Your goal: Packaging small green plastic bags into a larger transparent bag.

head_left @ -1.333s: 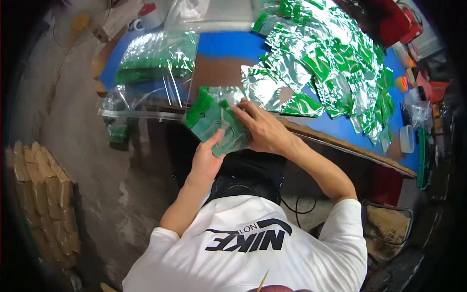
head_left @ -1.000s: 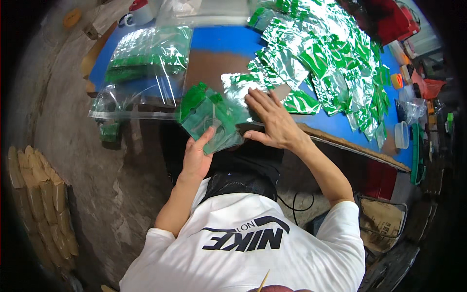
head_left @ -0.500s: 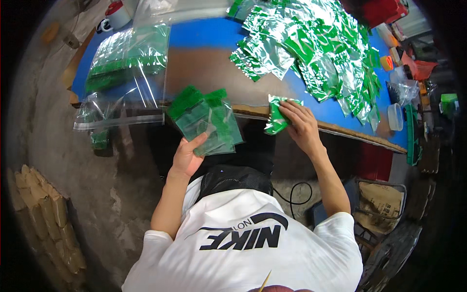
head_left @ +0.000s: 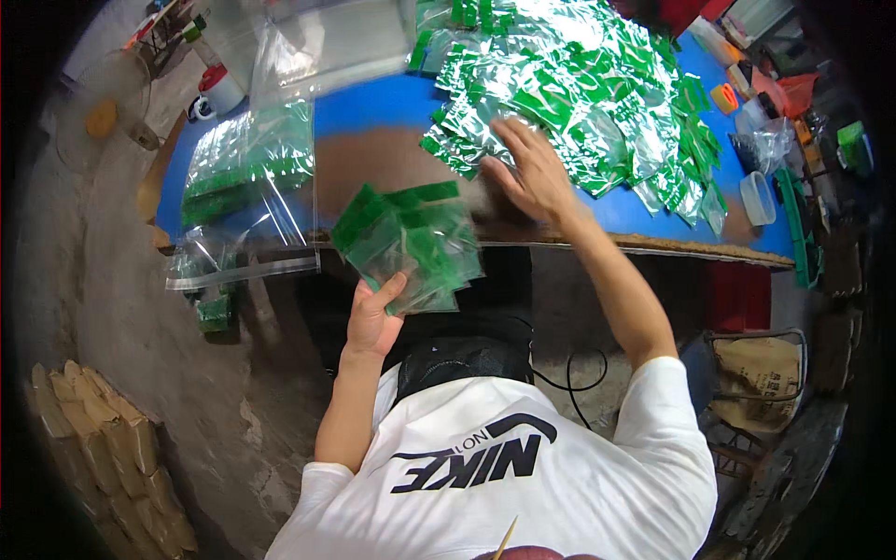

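My left hand (head_left: 375,319) is closed on a fanned bunch of flat plastic bags (head_left: 425,245), clear with green ends. The thumb lies across the top of the bunch, in front of the table's near edge. My right hand (head_left: 539,177) reaches to the near left side of a big heap of shiny green-and-clear bags (head_left: 597,93). Its thumb and fingers are apart, with nothing visible between them; the fingertips are over or touching the closest bags, I cannot tell which. On the left, a large clear bag (head_left: 250,210) holding stacked green-ended bags hangs partly over the table edge.
The blue table (head_left: 378,105) has a brown worn patch and a rough near edge. A clear plastic tub (head_left: 757,199) and an orange tape roll (head_left: 725,98) sit at its right. A red-and-white container (head_left: 220,90) stands far left. Brown packages (head_left: 103,439) are stacked on the floor.
My right hand has let go of a green bag and moved up and left to the heap. The bunch in my left hand looks fuller and spread wider. The view has shifted slightly.
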`<control>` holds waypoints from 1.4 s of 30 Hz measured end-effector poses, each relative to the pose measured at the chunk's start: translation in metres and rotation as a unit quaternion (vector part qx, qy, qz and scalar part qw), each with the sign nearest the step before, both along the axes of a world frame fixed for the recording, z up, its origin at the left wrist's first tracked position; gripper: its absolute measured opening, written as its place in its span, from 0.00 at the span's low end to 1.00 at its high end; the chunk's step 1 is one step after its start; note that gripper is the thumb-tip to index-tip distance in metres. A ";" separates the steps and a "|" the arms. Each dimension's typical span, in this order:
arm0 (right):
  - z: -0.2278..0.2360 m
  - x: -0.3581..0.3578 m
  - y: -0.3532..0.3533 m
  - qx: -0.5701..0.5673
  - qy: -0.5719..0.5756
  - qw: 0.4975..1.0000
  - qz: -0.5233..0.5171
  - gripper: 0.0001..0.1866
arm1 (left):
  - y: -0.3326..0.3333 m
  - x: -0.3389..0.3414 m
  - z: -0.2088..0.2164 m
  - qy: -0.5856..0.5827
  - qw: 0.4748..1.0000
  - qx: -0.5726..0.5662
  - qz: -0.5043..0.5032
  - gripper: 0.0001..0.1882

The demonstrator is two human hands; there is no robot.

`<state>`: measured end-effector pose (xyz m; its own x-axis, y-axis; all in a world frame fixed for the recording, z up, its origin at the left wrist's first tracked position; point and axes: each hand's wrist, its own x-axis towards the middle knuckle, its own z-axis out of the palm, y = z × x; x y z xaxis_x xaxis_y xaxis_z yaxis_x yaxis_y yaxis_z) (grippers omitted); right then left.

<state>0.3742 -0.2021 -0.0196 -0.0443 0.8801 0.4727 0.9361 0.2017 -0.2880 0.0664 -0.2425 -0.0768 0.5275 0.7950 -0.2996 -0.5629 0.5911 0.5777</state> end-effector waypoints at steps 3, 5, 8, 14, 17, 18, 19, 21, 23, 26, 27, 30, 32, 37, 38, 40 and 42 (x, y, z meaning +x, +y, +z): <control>-0.034 0.007 0.002 -0.121 -0.143 0.982 -0.006 0.51 | -0.005 -0.008 -0.010 -0.005 0.999 -0.002 0.036 0.25; -0.030 -0.017 -0.013 -0.115 -0.122 0.985 0.043 0.50 | -0.009 -0.010 -0.009 -0.024 0.998 -0.033 0.046 0.25; -0.023 -0.045 -0.033 -0.094 -0.094 0.988 0.075 0.40 | -0.008 -0.005 -0.016 -0.046 0.994 -0.085 0.044 0.24; -0.003 -0.051 -0.033 -0.208 0.277 0.914 0.210 0.28 | -0.004 0.018 -0.013 -0.008 0.992 -0.060 0.108 0.23; -0.004 0.037 0.028 0.085 0.103 0.991 -0.021 0.29 | -0.005 0.018 -0.007 -0.009 0.993 -0.071 0.099 0.22; -0.015 0.083 0.045 0.074 0.030 0.992 -0.097 0.37 | -0.005 0.017 -0.007 -0.008 0.994 -0.062 0.086 0.22; -0.023 0.095 0.051 -0.019 0.003 0.990 -0.143 0.41 | -0.006 0.014 -0.014 -0.001 0.995 -0.069 0.072 0.22; -0.031 0.085 0.052 -0.139 -0.097 0.971 -0.170 0.52 | -0.010 0.006 -0.019 0.017 0.995 -0.078 0.059 0.25; -0.043 0.034 0.049 -0.114 -0.088 0.981 -0.130 0.46 | -0.012 0.002 -0.019 0.024 0.996 -0.051 0.062 0.25; -0.056 0.000 0.038 -0.048 -0.091 0.993 -0.058 0.37 | -0.013 -0.006 -0.013 0.034 0.998 -0.012 0.055 0.26; -0.051 -0.007 0.028 -0.059 -0.069 0.996 -0.019 0.35 | -0.011 -0.010 -0.013 0.014 0.999 -0.004 0.047 0.26; -0.035 -0.036 -0.012 -0.035 -0.069 0.993 0.092 0.36 | -0.005 -0.025 -0.015 0.000 1.000 0.007 0.025 0.26; -0.033 -0.041 -0.021 -0.062 -0.052 0.972 0.220 0.34 | -0.003 -0.025 -0.017 0.004 1.000 0.008 0.007 0.27; -0.030 -0.083 -0.051 0.060 0.532 0.843 0.056 0.14 | -0.003 0.009 0.006 -0.118 0.991 -0.055 -0.020 0.27; -0.014 -0.103 -0.052 0.082 0.696 0.712 0.045 0.11 | -0.005 0.020 0.015 -0.168 0.983 -0.069 -0.038 0.27; 0.005 -0.103 -0.073 -0.155 0.744 0.650 -0.014 0.11 | -0.003 0.027 0.000 -0.147 0.984 -0.102 -0.002 0.27; -0.016 -0.085 -0.075 -0.173 0.674 0.718 0.015 0.12 | -0.002 0.030 -0.008 -0.125 0.983 -0.134 0.027 0.27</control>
<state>0.2894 -0.2773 -0.0351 0.2270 0.9634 -0.1426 -0.2429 -0.0858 -0.9663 0.0966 -0.2443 -0.0852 0.5697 0.7350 -0.3678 -0.7029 0.6676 0.2455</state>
